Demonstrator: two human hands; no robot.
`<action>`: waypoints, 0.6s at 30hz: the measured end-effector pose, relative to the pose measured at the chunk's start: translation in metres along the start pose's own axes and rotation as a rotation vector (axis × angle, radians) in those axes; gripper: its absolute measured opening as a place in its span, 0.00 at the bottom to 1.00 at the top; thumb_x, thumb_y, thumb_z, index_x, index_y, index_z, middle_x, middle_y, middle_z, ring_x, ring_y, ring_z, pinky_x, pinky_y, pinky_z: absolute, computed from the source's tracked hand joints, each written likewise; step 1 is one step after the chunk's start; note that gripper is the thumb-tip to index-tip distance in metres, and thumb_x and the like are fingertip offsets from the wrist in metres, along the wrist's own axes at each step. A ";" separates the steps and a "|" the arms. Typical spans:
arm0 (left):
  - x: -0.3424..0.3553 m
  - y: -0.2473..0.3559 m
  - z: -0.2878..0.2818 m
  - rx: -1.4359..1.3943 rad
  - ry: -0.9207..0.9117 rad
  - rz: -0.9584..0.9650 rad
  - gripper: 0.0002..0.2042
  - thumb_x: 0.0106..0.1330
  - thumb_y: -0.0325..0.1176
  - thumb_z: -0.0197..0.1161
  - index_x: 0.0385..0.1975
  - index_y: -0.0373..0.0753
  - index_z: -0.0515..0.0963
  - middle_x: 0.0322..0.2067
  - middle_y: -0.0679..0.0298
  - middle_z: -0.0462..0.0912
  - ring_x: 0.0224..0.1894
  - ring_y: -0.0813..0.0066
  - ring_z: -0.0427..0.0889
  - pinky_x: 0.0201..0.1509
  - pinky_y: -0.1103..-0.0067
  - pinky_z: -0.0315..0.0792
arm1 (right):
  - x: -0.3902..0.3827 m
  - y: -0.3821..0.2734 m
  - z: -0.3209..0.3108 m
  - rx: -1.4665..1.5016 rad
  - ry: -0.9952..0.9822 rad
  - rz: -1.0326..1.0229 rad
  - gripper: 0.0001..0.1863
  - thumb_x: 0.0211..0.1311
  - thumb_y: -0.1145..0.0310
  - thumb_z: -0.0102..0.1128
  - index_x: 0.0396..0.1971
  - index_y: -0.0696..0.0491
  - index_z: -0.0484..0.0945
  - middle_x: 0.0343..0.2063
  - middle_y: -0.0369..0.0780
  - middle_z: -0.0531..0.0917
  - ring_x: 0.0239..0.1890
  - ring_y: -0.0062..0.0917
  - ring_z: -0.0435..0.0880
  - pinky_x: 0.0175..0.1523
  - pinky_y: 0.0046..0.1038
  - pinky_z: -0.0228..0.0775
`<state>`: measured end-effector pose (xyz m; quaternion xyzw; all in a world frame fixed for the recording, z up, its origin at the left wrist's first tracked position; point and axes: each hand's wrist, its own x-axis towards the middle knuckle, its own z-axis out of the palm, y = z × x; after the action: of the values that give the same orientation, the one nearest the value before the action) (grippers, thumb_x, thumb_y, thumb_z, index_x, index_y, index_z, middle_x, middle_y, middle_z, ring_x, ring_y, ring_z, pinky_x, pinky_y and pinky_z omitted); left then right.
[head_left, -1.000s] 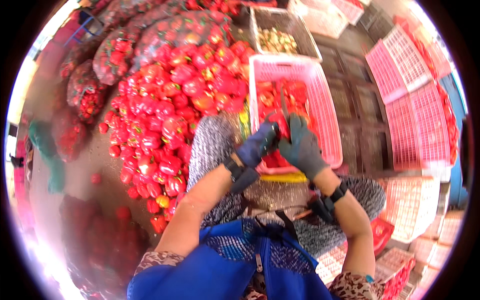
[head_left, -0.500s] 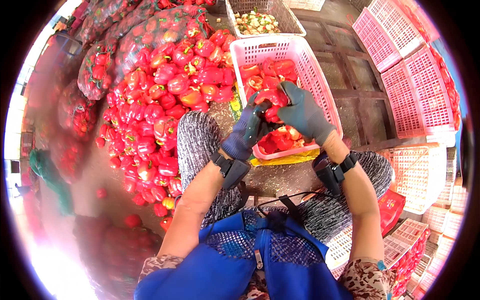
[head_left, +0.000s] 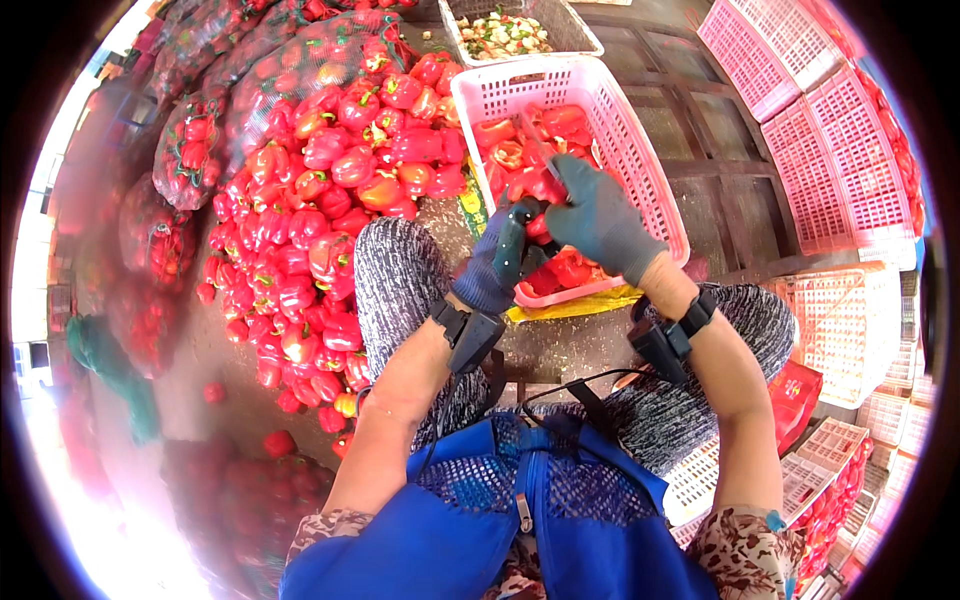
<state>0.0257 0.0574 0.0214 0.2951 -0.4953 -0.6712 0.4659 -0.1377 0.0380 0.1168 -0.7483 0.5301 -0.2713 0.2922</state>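
A red bell pepper [head_left: 536, 186], seemingly cut open, is held between my two gloved hands above the near half of a pink plastic crate [head_left: 632, 165]. My right hand [head_left: 600, 218], in a grey-green glove, is closed over its right side, thumb and fingers bent. From the lower left, my left hand [head_left: 500, 255], in a blue and dark glove, has its fingers curled against the pepper's underside. Parts of those fingers are hidden, and I cannot make out any tool in them. Red pepper pieces [head_left: 562, 122] lie in the crate under and beyond my hands.
A heap of whole red peppers [head_left: 310, 225] spreads left of my knee, with filled mesh sacks [head_left: 187, 150] behind. Beyond the crate stands a bin [head_left: 580, 40] holding pale pepper cores [head_left: 503, 37]. Stacked pink crates [head_left: 845, 150] and a pale crate [head_left: 840, 330] stand at right.
Both hands stay together at the pepper. The pepper looks turned and more covered by my right hand, whose fingers have shifted slightly left. The whole view has tilted a little.
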 end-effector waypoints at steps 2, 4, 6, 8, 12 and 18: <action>0.016 -0.018 0.009 -0.457 0.124 -0.104 0.18 0.68 0.43 0.61 0.48 0.38 0.69 0.39 0.62 0.76 0.36 0.76 0.78 0.40 0.81 0.77 | 0.009 0.017 -0.013 0.114 0.032 0.136 0.22 0.51 0.66 0.61 0.45 0.62 0.72 0.39 0.52 0.80 0.40 0.45 0.81 0.44 0.40 0.73; 0.015 -0.013 0.003 -0.528 0.133 -0.235 0.33 0.63 0.47 0.66 0.62 0.38 0.59 0.48 0.59 0.75 0.43 0.70 0.79 0.49 0.72 0.79 | 0.007 0.026 -0.025 0.266 0.038 0.242 0.23 0.52 0.67 0.60 0.47 0.63 0.73 0.39 0.48 0.82 0.33 0.36 0.83 0.37 0.34 0.74; 0.006 -0.012 0.002 -0.586 0.027 -0.094 0.40 0.62 0.48 0.67 0.68 0.40 0.52 0.51 0.58 0.74 0.46 0.68 0.80 0.51 0.70 0.78 | 0.002 0.026 -0.034 0.456 0.013 0.319 0.24 0.53 0.69 0.60 0.49 0.64 0.73 0.39 0.44 0.82 0.26 0.26 0.82 0.30 0.28 0.74; 0.004 0.000 0.005 -0.555 0.050 -0.164 0.43 0.61 0.47 0.67 0.70 0.41 0.48 0.53 0.59 0.74 0.46 0.67 0.80 0.53 0.68 0.77 | 0.000 0.027 -0.032 0.509 0.050 0.316 0.22 0.52 0.72 0.59 0.48 0.64 0.73 0.35 0.41 0.81 0.20 0.19 0.78 0.25 0.23 0.71; 0.015 0.036 0.015 -0.249 0.080 -0.437 0.45 0.61 0.45 0.69 0.71 0.41 0.46 0.50 0.61 0.75 0.42 0.69 0.81 0.49 0.69 0.79 | -0.005 0.038 -0.034 0.575 0.039 0.381 0.22 0.51 0.72 0.59 0.48 0.63 0.74 0.33 0.41 0.82 0.20 0.20 0.78 0.26 0.25 0.72; 0.029 0.007 0.023 -0.128 0.141 -0.482 0.25 0.60 0.35 0.71 0.55 0.36 0.69 0.41 0.66 0.80 0.39 0.76 0.81 0.36 0.75 0.81 | -0.015 0.031 -0.026 0.268 0.079 0.270 0.22 0.51 0.71 0.59 0.47 0.63 0.74 0.32 0.43 0.82 0.20 0.22 0.78 0.27 0.27 0.71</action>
<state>-0.0029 0.0392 0.0379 0.4205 -0.3336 -0.7706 0.3437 -0.1807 0.0401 0.1103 -0.6135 0.5961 -0.3268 0.4019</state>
